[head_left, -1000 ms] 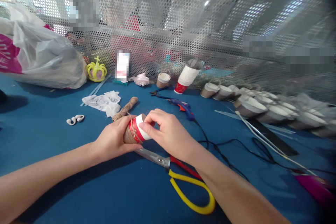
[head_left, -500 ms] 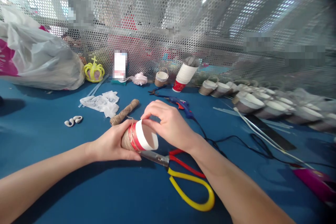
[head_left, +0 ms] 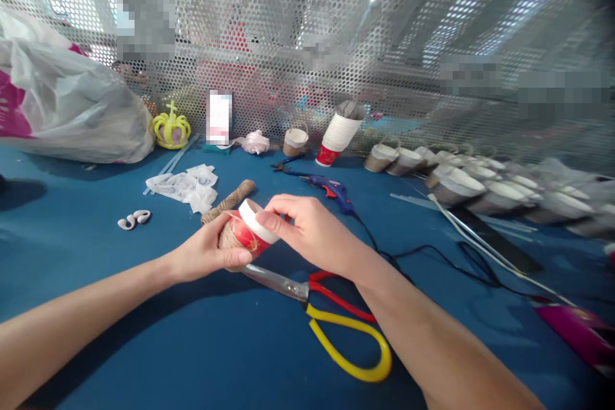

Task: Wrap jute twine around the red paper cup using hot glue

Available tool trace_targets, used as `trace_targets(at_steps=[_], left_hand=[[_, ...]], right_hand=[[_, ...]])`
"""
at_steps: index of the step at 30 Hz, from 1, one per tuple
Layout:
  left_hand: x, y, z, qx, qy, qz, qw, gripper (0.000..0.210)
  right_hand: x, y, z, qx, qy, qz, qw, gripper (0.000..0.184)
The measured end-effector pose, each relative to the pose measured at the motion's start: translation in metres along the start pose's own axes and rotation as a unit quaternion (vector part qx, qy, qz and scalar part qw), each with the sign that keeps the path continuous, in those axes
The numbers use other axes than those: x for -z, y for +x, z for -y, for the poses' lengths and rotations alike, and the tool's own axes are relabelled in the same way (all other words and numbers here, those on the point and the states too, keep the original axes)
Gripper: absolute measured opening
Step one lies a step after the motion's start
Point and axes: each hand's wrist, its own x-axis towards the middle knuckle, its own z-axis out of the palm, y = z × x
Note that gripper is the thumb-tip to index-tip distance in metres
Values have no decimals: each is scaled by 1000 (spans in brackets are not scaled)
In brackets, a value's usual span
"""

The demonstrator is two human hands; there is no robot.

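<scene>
A red and white paper cup (head_left: 250, 238) lies tilted in my left hand (head_left: 204, 251), its lower part wound with brown twine. My left fingers wrap round the twine-covered end. At the white rim, my right hand (head_left: 307, 227) pinches the cup's edge between thumb and fingers. Beneath the cup and my right forearm rest scissors (head_left: 288, 288) with one red and one yellow handle; the blade tips are partly hidden by the cup and my left hand. Just behind the cup is a roll of brown twine (head_left: 235, 198).
A blue glue gun (head_left: 331, 189) with a trailing black cord lies beyond my right hand. Stacked paper cups (head_left: 341, 134) lean against the perforated metal screen. Several twine-wrapped cups (head_left: 504, 195) line the right; a plastic bag (head_left: 81, 102) and a yellow crown (head_left: 172, 128) stand left.
The cup has turned, so its opening faces less toward me and more red side shows. My right hand has moved slightly down along the rim.
</scene>
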Motion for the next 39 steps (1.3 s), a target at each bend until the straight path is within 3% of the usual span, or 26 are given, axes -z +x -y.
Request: trace_targets(at_steps=[4, 6, 8, 11, 13, 17, 19, 22, 26, 30, 32, 36, 39], left_hand=[[-1, 2, 0, -1, 10, -66, 998, 66], [-2, 2, 2, -34, 66, -79, 994, 73], [-4, 2, 4, -74, 137, -82, 984, 83], [-4, 1, 5, -101, 197, -90, 971, 93], [-4, 1, 6, -84, 188, -105, 973, 94], [-2, 2, 7, -57, 143, -121, 981, 94], [-1, 3, 9, -75, 145, -108, 981, 93], [2, 3, 14, -113, 187, -105, 970, 90], [6, 3, 19, -198, 297, -148, 922, 85], [6, 1, 19, -219, 428, -159, 862, 80], [4, 0, 18, -226, 479, -121, 840, 69], [2, -3, 8, -281, 548, 7, 788, 36], [2, -8, -8, -345, 552, -12, 759, 28]], right_hand=[[-4, 2, -4, 19, 12, -77, 997, 22], [-10, 3, -4, 58, -30, -107, 992, 31], [-16, 5, -3, 73, -85, -96, 989, 34], [-22, 6, 1, 61, -107, -45, 991, 21], [-21, 6, 2, 67, -64, -34, 995, 19], [-14, 7, -2, 34, -17, -98, 995, 18], [-13, 8, -5, 18, -35, -70, 997, 12], [-16, 10, -9, 7, -38, -47, 998, 20], [-18, 14, -18, -37, 14, -158, 987, 17], [-16, 18, -28, -60, 56, -215, 973, 15], [-17, 19, -34, -71, 86, -236, 965, 16], [-20, 23, -43, -97, 172, -249, 948, 26], [-20, 25, -45, -106, 222, -227, 942, 31]])
